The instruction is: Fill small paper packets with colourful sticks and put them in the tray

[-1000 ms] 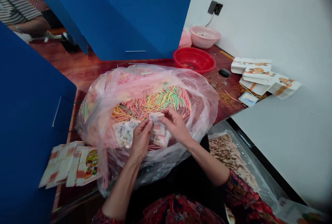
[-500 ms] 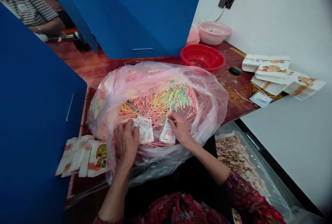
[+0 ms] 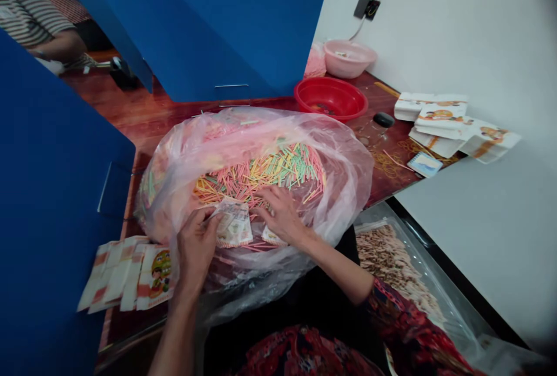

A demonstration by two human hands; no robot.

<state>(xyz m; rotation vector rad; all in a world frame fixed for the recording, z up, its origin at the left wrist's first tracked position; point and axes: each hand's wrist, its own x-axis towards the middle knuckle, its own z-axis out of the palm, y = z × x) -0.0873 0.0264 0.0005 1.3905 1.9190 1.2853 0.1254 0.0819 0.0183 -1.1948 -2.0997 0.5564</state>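
Note:
A large clear plastic bag (image 3: pixel 348 149) lies spread on the table, its mouth open around a heap of thin pink, yellow and green sticks (image 3: pixel 278 170). My left hand (image 3: pixel 198 239) pinches the upper left corner of a small printed paper packet (image 3: pixel 235 228) at the near side of the heap. To the right of it, my right hand (image 3: pixel 281 216) is over the sticks with its fingers apart, the tips close to that packet's right edge. Beneath my right palm, a second printed packet (image 3: pixel 270 237) is partly hidden.
Stacks of flat printed packets lie at left (image 3: pixel 124 274) and at right (image 3: pixel 444 118). A red basin (image 3: pixel 331 97), a pink basin (image 3: pixel 348 58), a black-lidded jar (image 3: pixel 380 126) and rubber bands (image 3: pixel 387 164) stand behind. Blue partitions (image 3: pixel 209 22) border the table. A clear bin (image 3: pixel 418 248) of brownish pieces sits below right.
My right hand has left the second packet and moved left toward the first one. My left hand now pinches the first packet's corner. The whole view has shifted slightly.

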